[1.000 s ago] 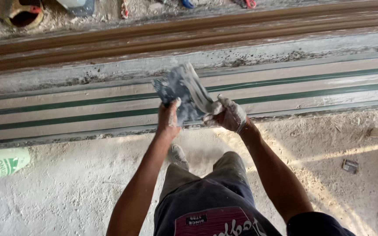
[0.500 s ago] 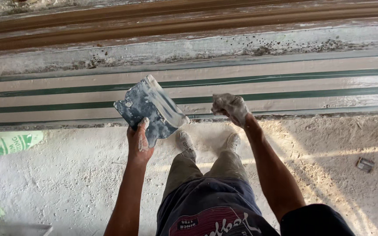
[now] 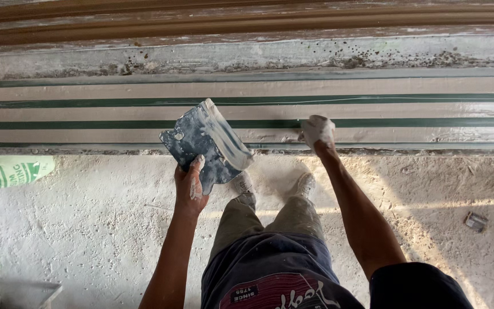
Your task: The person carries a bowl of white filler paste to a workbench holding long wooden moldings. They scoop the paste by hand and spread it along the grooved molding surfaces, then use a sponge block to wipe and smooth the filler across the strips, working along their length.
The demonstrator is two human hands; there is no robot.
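Down low, my legs and dusty shoes (image 3: 244,184) stand on the rough white floor (image 3: 87,229). My left hand (image 3: 190,186) grips a flat metal plate (image 3: 204,143) with wet white paste on it, held level so the paste stays on. My right hand (image 3: 318,130) is caked in paste and presses on the striped step (image 3: 401,111); I cannot tell if the fingers are curled. Off to my left lies a green and white bag (image 3: 15,170). Farther off runs brown wood trim (image 3: 258,26).
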